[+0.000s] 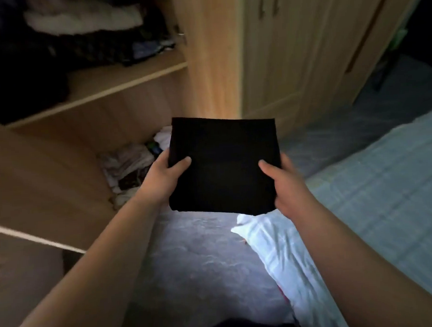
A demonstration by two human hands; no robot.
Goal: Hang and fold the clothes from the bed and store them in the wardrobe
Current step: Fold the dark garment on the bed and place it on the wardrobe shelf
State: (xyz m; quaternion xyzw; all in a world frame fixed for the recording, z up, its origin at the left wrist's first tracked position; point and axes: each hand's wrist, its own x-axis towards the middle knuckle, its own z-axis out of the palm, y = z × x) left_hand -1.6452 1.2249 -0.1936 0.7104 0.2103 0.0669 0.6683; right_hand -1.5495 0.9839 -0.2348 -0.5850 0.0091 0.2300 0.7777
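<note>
Forearms reach out from the bottom of the view, and between them, held in the air over the carpet, is a folded black garment, squared into a flat pad. Left hand grips its left edge, thumb on top and the other fingers hidden beneath; right hand grips the right edge the same way, thumb lying on the cloth. Both hands are closed on it, pinching through the layers.

It looks light and soft, a few thicknesses of limp cloth that will sag or spring open if carried by one corner, so the hold at two opposite edges, with fingers under as a tray, is probably the right one. Nothing about it seems slippery or fragile.

Ahead and to the left the wardrobe stands open: a shelf carries dark heaped clothes, and lower down lies a loose pile of pale things. Right of the hands is the bed, with white cloth hanging off its near edge.
</note>
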